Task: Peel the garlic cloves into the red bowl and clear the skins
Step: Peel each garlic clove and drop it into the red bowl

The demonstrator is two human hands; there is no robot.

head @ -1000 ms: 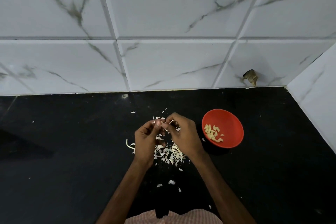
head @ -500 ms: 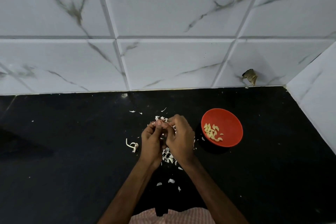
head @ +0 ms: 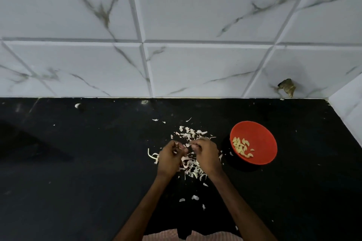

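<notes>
My left hand [head: 170,159] and my right hand [head: 206,154] meet fingertip to fingertip over a heap of white garlic skins [head: 191,168] on the black counter. Both pinch a small garlic clove [head: 185,146] between them, mostly hidden by the fingers. The red bowl [head: 260,139] stands just right of my right hand, apart from it. Several pale peeled cloves [head: 242,147] lie in its left half. More skins [head: 191,133] are scattered beyond my fingers.
The black counter [head: 78,172] ends at a white marble-tiled wall [head: 195,64] behind and another on the right. A loose clove [head: 77,105] lies far left by the wall. Stray skin flakes [head: 195,197] lie near my forearms. A brown scrap [head: 287,87] clings to the wall.
Both hands have drawn back toward me, uncovering the skins beyond the fingertips. They stay joined on the clove. The bowl has not moved.
</notes>
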